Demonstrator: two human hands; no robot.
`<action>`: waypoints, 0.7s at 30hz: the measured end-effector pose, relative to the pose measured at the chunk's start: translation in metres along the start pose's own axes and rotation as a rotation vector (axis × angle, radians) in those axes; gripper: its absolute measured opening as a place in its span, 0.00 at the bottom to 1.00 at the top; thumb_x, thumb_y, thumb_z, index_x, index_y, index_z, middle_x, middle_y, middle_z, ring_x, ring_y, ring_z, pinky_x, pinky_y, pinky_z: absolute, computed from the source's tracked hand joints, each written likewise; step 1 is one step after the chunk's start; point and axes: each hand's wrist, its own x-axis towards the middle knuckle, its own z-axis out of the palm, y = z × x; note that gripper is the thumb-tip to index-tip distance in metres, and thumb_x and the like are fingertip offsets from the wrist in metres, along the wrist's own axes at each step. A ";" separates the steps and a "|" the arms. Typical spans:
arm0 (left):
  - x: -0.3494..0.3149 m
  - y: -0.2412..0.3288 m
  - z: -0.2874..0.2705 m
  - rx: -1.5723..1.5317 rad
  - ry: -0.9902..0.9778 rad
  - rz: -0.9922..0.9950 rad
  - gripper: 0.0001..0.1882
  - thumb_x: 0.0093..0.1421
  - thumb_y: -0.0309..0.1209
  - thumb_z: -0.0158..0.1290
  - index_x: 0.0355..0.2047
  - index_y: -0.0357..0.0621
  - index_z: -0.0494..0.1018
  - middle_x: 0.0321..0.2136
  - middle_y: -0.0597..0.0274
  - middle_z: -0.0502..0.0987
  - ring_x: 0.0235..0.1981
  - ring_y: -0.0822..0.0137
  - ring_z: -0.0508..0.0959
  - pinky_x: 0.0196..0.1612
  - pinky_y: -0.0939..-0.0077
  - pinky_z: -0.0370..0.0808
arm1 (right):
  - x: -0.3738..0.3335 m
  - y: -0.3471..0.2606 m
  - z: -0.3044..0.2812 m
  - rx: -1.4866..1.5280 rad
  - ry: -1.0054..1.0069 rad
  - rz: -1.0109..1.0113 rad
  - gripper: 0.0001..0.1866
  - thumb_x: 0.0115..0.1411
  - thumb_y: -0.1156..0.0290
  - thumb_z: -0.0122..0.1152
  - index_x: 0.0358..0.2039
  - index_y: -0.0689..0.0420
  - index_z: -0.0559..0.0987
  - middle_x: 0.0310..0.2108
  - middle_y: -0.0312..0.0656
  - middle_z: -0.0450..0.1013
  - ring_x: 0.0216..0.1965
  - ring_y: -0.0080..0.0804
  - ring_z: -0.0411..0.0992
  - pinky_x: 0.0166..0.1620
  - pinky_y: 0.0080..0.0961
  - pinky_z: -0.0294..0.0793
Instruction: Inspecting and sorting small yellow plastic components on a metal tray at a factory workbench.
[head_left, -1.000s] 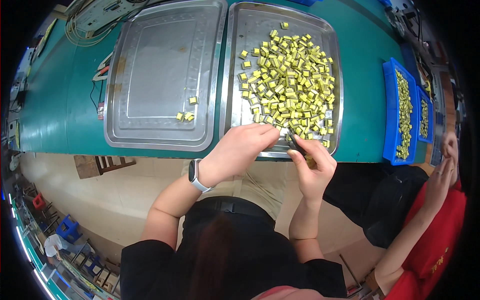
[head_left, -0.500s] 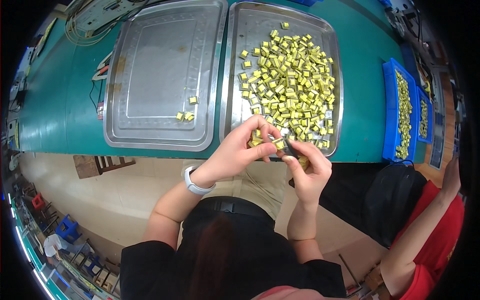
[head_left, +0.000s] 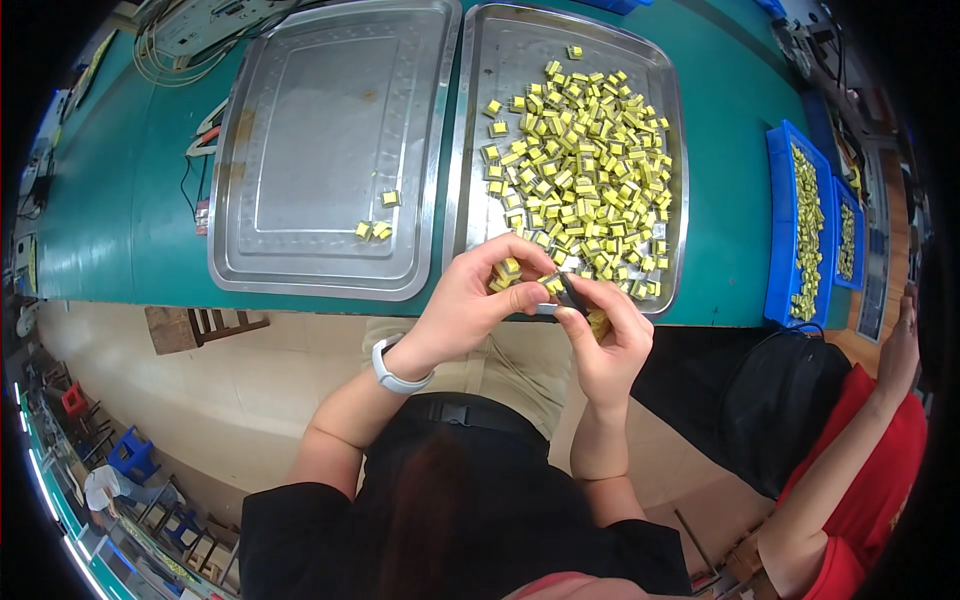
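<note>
Head view's got the left hand [head_left: 468,303] pinching a little yellow part [head_left: 550,284] and the right hand [head_left: 612,340] pinching a dark tool [head_left: 571,294] right by it, near the loaded steel tray [head_left: 684,215].

The blocks [head_left: 585,160] are showing yellow and grey, the trays [head_left: 330,130] are shining silver, and the surface [head_left: 732,200] is looking plain green.

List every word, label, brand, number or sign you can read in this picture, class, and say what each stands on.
None can be read.
Yellow blocks in the right-hand tray: too small to show any print.
Pale equipment at upper left: any marks are too small.
Wristband: no text shows.
</note>
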 end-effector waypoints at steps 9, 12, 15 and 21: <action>0.000 0.007 0.002 -0.011 0.017 -0.076 0.08 0.64 0.25 0.59 0.42 0.37 0.74 0.41 0.62 0.77 0.36 0.75 0.80 0.34 0.82 0.78 | -0.002 0.003 0.000 0.014 0.006 -0.014 0.16 0.53 0.81 0.72 0.43 0.68 0.82 0.32 0.43 0.78 0.31 0.25 0.72 0.36 0.19 0.70; 0.000 0.005 0.002 -0.002 0.025 -0.065 0.08 0.63 0.24 0.59 0.41 0.37 0.74 0.41 0.61 0.77 0.35 0.76 0.79 0.34 0.82 0.78 | -0.002 0.003 0.000 0.019 0.004 -0.010 0.16 0.53 0.81 0.72 0.43 0.68 0.82 0.32 0.42 0.78 0.31 0.25 0.72 0.36 0.19 0.70; 0.000 0.005 0.002 0.002 0.022 -0.055 0.07 0.62 0.23 0.59 0.39 0.37 0.73 0.41 0.60 0.78 0.34 0.77 0.78 0.34 0.82 0.78 | -0.002 0.004 0.000 0.016 0.003 -0.010 0.16 0.53 0.81 0.72 0.43 0.68 0.81 0.32 0.42 0.78 0.31 0.25 0.72 0.35 0.18 0.69; 0.000 0.003 0.002 0.014 0.029 -0.025 0.06 0.61 0.21 0.59 0.37 0.38 0.72 0.41 0.59 0.78 0.33 0.77 0.77 0.35 0.82 0.78 | -0.001 0.004 0.000 0.017 0.001 -0.009 0.16 0.53 0.82 0.71 0.43 0.68 0.82 0.32 0.43 0.78 0.31 0.25 0.73 0.36 0.19 0.71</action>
